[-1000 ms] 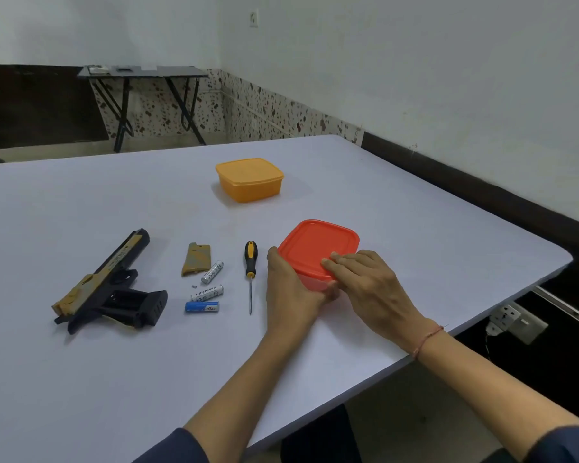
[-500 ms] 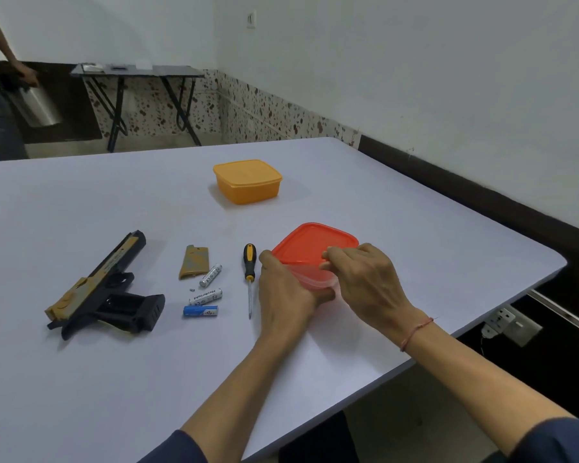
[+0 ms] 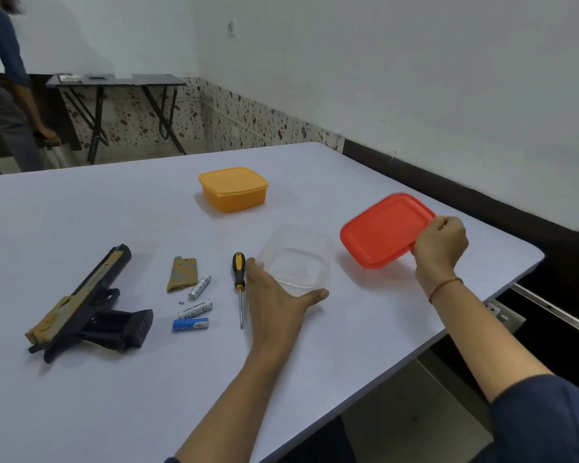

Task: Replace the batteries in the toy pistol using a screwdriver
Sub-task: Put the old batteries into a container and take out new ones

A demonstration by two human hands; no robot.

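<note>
Head view: the red lid [image 3: 385, 230] is held tilted above the white table [image 3: 114, 396], pinched at its right edge by the curled fingers of the right hand [image 3: 440, 242]. The clear container [image 3: 296, 262] stands uncovered at the lid's 9 o'clock and is braced at its near-left corner by the left hand [image 3: 274, 295] — thumb and fingers spread straight along its walls. The screwdriver [image 3: 239, 279] is laid just beside that hand at 9 o'clock, tip toward the viewer. Farther toward 9 o'clock, three batteries [image 3: 195, 309], a tiny screw [image 3: 181, 302] and the tan battery cover [image 3: 182, 274] are set out. The toy pistol [image 3: 81, 305] — grip compartment uncovered — is laid on its side beyond them. A closed orange box [image 3: 233, 188] is placed at the container's 11 o'clock.
</note>
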